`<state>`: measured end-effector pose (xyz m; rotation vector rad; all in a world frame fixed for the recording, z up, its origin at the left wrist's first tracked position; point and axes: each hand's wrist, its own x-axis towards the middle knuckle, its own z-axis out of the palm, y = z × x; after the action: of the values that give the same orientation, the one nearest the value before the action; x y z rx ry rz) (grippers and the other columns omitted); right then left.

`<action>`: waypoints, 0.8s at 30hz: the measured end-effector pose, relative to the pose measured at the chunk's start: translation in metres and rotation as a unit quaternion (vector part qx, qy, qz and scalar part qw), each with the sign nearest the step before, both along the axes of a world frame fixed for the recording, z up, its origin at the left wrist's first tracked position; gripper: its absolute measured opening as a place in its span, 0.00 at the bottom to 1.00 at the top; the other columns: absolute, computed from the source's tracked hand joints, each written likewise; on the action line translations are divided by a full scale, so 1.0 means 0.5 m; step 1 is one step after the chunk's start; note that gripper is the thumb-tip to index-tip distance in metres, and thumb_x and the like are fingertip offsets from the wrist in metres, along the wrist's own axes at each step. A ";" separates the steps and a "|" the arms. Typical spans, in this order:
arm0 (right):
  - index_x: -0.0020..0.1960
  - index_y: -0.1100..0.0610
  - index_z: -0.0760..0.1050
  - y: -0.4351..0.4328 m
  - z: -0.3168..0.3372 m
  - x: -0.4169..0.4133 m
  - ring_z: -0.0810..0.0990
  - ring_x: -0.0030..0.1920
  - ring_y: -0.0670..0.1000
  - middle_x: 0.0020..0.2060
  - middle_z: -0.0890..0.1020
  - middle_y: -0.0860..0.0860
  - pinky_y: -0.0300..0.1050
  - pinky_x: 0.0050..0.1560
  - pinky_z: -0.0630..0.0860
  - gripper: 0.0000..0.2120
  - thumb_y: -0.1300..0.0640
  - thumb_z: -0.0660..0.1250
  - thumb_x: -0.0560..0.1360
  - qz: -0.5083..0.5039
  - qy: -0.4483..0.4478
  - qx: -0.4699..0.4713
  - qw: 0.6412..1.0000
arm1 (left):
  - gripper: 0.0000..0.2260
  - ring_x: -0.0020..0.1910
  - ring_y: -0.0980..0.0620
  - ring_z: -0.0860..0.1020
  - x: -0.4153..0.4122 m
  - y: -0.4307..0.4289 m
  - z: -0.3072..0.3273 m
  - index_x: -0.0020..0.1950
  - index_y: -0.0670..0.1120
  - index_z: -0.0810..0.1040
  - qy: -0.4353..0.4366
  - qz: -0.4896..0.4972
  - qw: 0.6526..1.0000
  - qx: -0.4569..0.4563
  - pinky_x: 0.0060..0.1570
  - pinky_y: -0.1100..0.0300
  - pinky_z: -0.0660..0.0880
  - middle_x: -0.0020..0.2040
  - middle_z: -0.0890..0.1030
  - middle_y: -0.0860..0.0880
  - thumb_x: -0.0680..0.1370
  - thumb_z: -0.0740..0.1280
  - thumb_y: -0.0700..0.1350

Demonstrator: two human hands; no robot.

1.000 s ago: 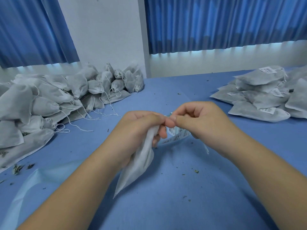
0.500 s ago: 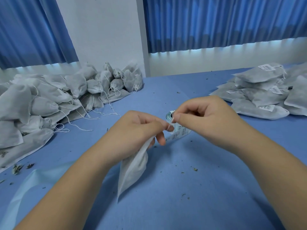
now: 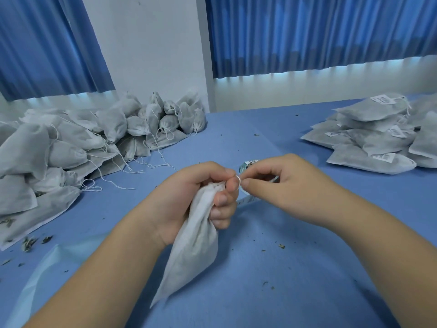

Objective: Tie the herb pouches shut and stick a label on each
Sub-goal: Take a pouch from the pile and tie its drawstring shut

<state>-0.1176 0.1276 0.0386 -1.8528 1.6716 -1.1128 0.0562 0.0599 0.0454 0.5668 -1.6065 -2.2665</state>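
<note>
Currently in hand: one herb pouch, neck gathered, string pinched

1. table (image 3: 272, 275), blue-covered; carries every item below.
2. heap of drawstring pouches (image 3: 71, 150), white, filled, no labels showing, loose strings trailing out; along the left edge, reaching back to the far left corner.
3. stack of labelled pouches (image 3: 378, 138), lying flat, white barcode labels facing up; at the far right corner.
4. pale blue plastic sheet (image 3: 47, 268); flat at the near left corner.
5. herb pouch (image 3: 196, 252), white, filled; held up near the middle of the table, neck uppermost, bottom corner hanging down. Cannot tell whether it touches the surface.
6. left hand (image 3: 189, 195); clenched round the pouch's gathered neck, fingers curled.
7. right hand (image 3: 283, 183); just beside the left, thumb and forefinger pinching the drawstring (image 3: 238, 179), which loops at the left forefinger's tip.
8. label roll (image 3: 247, 165); on the surface behind both hands, mostly hidden by them.
9. herb crumbs (image 3: 29, 242); largest cluster by the left edge, specks scattered elsewhere.
</note>
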 end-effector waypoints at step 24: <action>0.32 0.52 0.78 0.019 0.027 0.012 0.75 0.31 0.45 0.32 0.80 0.56 0.39 0.36 0.73 0.04 0.53 0.66 0.61 0.059 -0.101 0.068 0.991 | 0.06 0.25 0.53 0.68 0.002 0.006 0.000 0.34 0.46 0.82 -0.061 0.036 0.986 -0.151 0.27 0.64 0.69 0.29 0.74 0.48 0.70 0.70 0.46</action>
<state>-0.1118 0.1371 0.0521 -1.6703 1.4662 -1.0700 0.0573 0.0632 0.0456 0.6817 -1.9081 -1.9186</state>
